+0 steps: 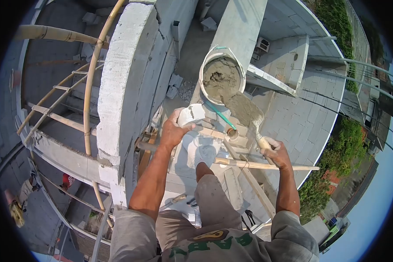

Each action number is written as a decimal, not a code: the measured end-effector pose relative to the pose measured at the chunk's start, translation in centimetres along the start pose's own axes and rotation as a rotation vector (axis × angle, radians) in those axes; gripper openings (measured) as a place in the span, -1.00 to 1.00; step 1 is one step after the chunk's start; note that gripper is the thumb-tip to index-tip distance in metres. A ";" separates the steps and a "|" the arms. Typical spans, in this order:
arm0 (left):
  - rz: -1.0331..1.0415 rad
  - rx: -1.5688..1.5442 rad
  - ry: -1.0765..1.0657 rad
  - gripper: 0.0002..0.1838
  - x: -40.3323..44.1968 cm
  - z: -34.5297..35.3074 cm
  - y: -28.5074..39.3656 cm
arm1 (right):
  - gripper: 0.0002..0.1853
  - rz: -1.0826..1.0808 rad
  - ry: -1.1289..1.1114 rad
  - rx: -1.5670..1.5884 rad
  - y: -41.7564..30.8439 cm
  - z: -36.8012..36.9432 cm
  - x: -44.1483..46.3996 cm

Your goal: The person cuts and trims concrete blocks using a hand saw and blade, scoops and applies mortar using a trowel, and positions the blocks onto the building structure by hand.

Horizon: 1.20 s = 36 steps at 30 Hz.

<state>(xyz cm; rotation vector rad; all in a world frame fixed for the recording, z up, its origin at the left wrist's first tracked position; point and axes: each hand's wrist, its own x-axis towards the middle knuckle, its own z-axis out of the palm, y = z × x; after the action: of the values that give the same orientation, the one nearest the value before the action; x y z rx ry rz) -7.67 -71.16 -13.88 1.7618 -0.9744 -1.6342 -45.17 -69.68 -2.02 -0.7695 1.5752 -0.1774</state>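
My left hand [174, 130] is closed around a small white block piece [191, 113], its broken faces turned up. In my right hand [274, 153] is the wooden handle of a trowel [257, 124]. Grey mortar [242, 108] covers the trowel's blade, which reaches toward the rim of a white bucket [201, 81]. Wet mortar [222, 77] fills much of that bucket, with a hollow in its surface. A teal bucket handle [220, 115] hangs down the near side. How far the blade overlaps the bucket is hard to tell.
To the left rises a white block wall [124, 78] with a rough top. Bamboo poles [91, 78] stand beyond it. Another bamboo pole [270, 165] crosses in front of me, near wooden planks [253, 185]. A grey slab [242, 22] extends behind the bucket. Far below left are other people.
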 end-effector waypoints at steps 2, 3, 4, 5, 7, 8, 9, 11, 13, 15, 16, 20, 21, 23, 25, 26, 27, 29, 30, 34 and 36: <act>0.096 0.060 -0.052 -0.35 -0.2 0.1 4.3 | -0.43 -0.117 0.067 -0.072 -1.6 0.5 -3.6; 0.120 0.051 -0.070 -0.35 -0.4 0.2 5.5 | -0.44 -0.180 0.099 -0.106 -2.6 0.8 -4.9; 0.145 0.046 -0.084 -0.35 -0.8 0.1 7.1 | -0.44 -0.292 0.124 -0.182 -3.9 1.1 -5.9; 0.180 0.077 -0.069 -0.35 -1.4 0.1 8.7 | -0.43 -0.401 0.147 -0.256 -5.1 1.4 -6.9; 0.193 0.026 -0.073 -0.34 -3.3 0.0 12.3 | -0.43 -0.537 0.175 -0.431 -5.7 1.2 -8.2; 0.203 0.002 -0.074 -0.34 -4.1 -0.2 14.1 | -0.42 -0.609 0.216 -0.478 -5.6 1.0 -8.7; 0.212 0.007 -0.068 -0.33 -5.1 -0.7 15.8 | -0.42 -0.679 0.257 -0.524 -6.2 1.2 -9.3; 0.221 -0.049 -0.069 -0.34 -7.0 -2.0 18.4 | -0.41 -0.823 0.304 -0.609 -7.2 1.3 -10.3; 0.259 -0.078 -0.054 -0.34 -8.8 -3.5 20.7 | -0.42 -0.842 0.295 -0.555 -9.1 1.8 -10.9; 0.266 -0.102 -0.027 -0.33 -10.8 -5.2 22.8 | -0.41 -0.922 0.259 -0.524 -11.6 2.6 -11.6; 0.261 -0.115 -0.009 -0.33 -12.1 -6.2 23.6 | -0.41 -0.889 0.219 -0.481 -12.5 3.1 -12.0; 0.327 0.015 0.150 -0.34 -17.1 -10.0 26.8 | -0.43 -0.959 0.128 -0.450 -15.8 6.0 -12.4; 0.282 0.039 0.177 -0.32 -18.8 -10.9 27.9 | -0.44 -0.983 0.114 -0.436 -16.7 7.1 -13.1; 0.256 0.152 0.275 -0.27 -21.3 -12.6 27.6 | -0.45 -1.040 0.060 -0.385 -17.2 9.3 -13.7; 0.229 0.186 0.394 -0.12 -22.2 -14.4 25.7 | -0.44 -1.052 0.011 -0.414 -18.3 11.2 -15.2; 0.173 0.219 0.426 -0.15 -22.9 -15.6 23.9 | -0.44 -1.044 -0.022 -0.429 -18.3 12.3 -16.2; 0.108 0.245 0.456 -0.18 -24.3 -16.4 23.7 | -0.44 -1.010 -0.068 -0.370 -18.2 13.3 -16.9; 0.053 0.239 0.519 -0.19 -26.7 -17.6 23.2 | -0.45 -1.026 -0.136 -0.355 -17.9 14.8 -17.7; 0.051 0.213 0.545 -0.17 -28.0 -18.2 22.5 | -0.46 -1.032 -0.169 -0.349 -17.8 15.3 -18.1; 0.065 0.017 0.583 -0.24 -33.6 -19.5 21.2 | -0.49 -0.988 -0.315 -0.330 -19.6 16.6 -22.1; 0.160 -0.095 0.580 -0.29 -36.3 -19.5 20.5 | -0.48 -0.998 -0.361 -0.336 -19.8 16.6 -23.0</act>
<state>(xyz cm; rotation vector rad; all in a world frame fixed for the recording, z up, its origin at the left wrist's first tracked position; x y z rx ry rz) 8.55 -55.86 26.36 1.8779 -0.7221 -0.9625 -23.32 -66.47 24.64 -1.7091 0.7733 -0.4691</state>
